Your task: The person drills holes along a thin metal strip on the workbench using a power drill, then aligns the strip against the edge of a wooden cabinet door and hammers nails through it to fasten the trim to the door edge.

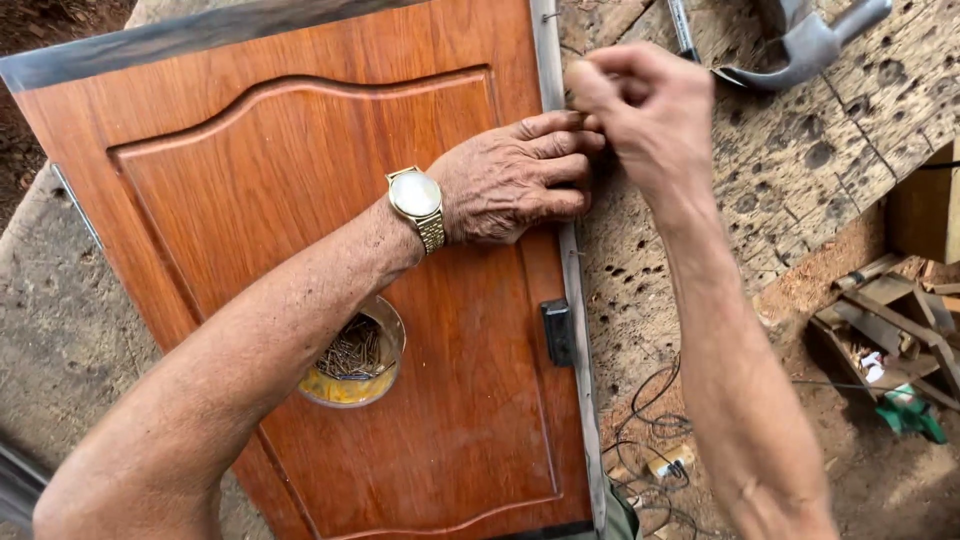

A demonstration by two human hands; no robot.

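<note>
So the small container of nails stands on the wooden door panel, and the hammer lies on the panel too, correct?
Not quite. The container of nails does stand on the door panel, but the hammer lies off it, on the rough workbench at upper right, as the head view shows.

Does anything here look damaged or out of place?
Yes. The workbench is full of holes and cracks, and a tin of nails stands directly on the wooden door. Both hands work at the door's grey edge strip.
</note>
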